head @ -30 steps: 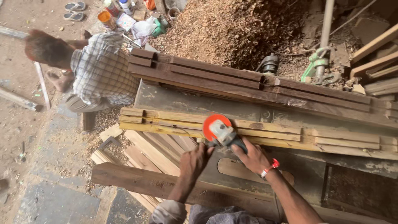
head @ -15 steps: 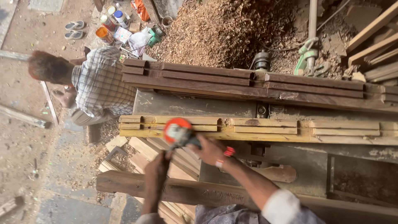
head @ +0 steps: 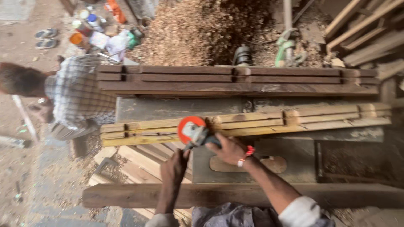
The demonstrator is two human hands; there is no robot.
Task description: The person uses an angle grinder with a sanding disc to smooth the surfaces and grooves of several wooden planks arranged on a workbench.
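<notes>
Sawdust-strewn workshop: both hands, left (head: 174, 164) and right (head: 229, 149), close their fingers round an angle grinder (head: 194, 131) resting on pale planks (head: 252, 122) on the tabletop (head: 168, 108); seemingly heavy and rigid, best gripped by its body

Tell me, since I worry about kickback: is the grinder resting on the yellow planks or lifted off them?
Cannot tell. The grinder overlaps the yellow planks with both hands on it, but blur hides any contact.

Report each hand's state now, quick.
Left hand: closed on the rear of the angle grinder.
Right hand: closed around the grinder's body, pressing it to the pale wood strips.
</notes>
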